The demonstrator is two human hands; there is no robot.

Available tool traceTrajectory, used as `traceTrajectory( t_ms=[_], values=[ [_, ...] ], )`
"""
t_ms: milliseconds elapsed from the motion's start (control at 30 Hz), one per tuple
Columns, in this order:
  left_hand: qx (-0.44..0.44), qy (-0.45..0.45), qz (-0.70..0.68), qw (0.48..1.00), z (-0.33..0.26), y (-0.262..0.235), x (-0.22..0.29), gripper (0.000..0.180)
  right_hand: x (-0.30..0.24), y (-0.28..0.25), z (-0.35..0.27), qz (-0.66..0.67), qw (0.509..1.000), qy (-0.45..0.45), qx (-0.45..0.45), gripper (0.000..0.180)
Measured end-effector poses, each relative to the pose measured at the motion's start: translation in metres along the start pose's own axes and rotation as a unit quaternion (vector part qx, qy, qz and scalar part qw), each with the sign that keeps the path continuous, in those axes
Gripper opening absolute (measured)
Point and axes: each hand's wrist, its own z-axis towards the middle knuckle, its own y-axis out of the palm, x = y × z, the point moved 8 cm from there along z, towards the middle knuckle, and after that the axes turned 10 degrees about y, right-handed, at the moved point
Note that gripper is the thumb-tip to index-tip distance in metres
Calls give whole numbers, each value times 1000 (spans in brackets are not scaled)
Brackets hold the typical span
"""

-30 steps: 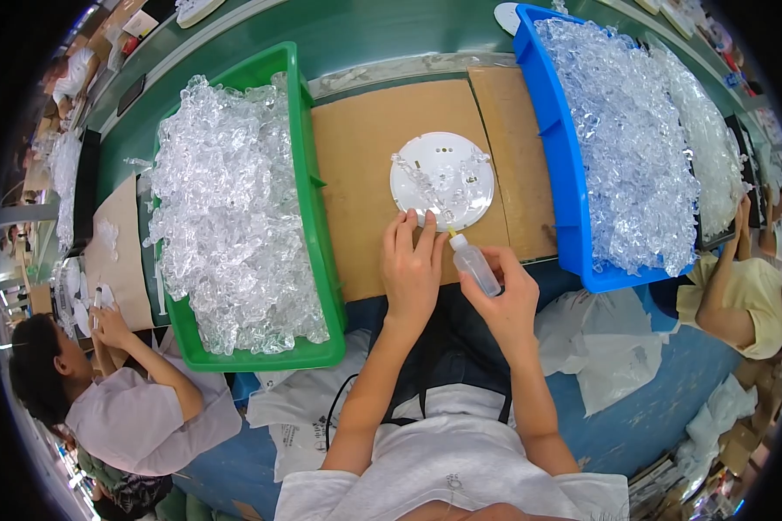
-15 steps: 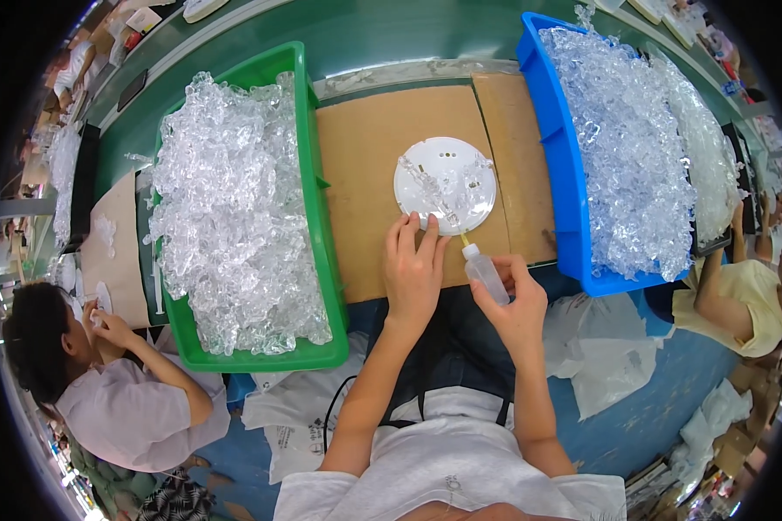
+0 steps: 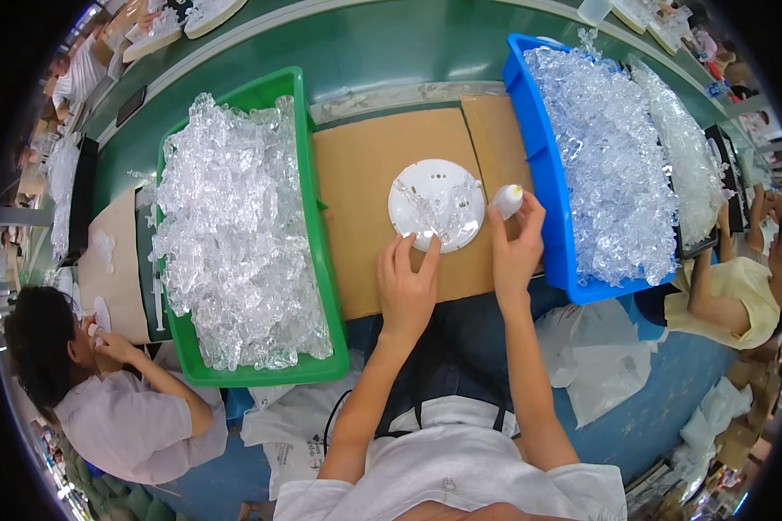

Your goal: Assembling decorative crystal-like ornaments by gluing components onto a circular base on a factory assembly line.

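Observation:
A white round plate (image 3: 456, 219) with small slots lies on a cardboard sheet (image 3: 356, 195) in front of me. Several clear plastic pieces (image 3: 421, 204) lie across its top. My left hand (image 3: 408, 291) rests its spread fingertips on the plate's near edge, holding nothing up. To the right of the plate, my right hand (image 3: 517, 247) pinches a small translucent squeeze bottle (image 3: 506, 203) between thumb and fingers. The bottle's pale yellowish tip points up and away from the plate.
A green bin (image 3: 308, 226) heaped with clear plastic pieces stands on the left, a blue bin (image 3: 554, 195) heaped likewise on the right. Beyond each sits a seated person, one in pale purple (image 3: 139, 425), one in yellow (image 3: 734, 300). Plastic bags (image 3: 595, 356) hang below the table.
My right hand has drawn the squeeze bottle off the plate's near edge, moved it right and tipped it upward. My left fingertips stay at the plate's edge. The whole view has shifted slightly.

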Motion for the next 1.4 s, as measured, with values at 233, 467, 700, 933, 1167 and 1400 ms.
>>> traceTrajectory(
  t_ms=[233, 467, 700, 933, 1167, 1400],
  values=[
    [-25, 27, 17, 999, 5, 1, 3, 35, 5, 4, 3, -25, 1000, -10, -7, 52],
    [6, -3, -72, 997, -15, -2, -6, 35, -43, -31, -56, -197, 971, -68, -119, 64],
    [55, -30, -108, 992, -25, -13, -10, 38, -149, 64, -9, -326, 867, -319, -203, 45],
    [76, -32, -92, 992, -22, -14, -12, 38, -147, 155, 70, -318, 831, -326, -320, 14],
    [88, -19, -30, 995, -25, -11, -4, 36, -137, 232, 256, -346, 857, -298, -238, 27],
    [81, -114, 17, 990, -68, 10, -17, 37, -129, 198, 358, -384, 811, -172, -406, 80]
  ],
)
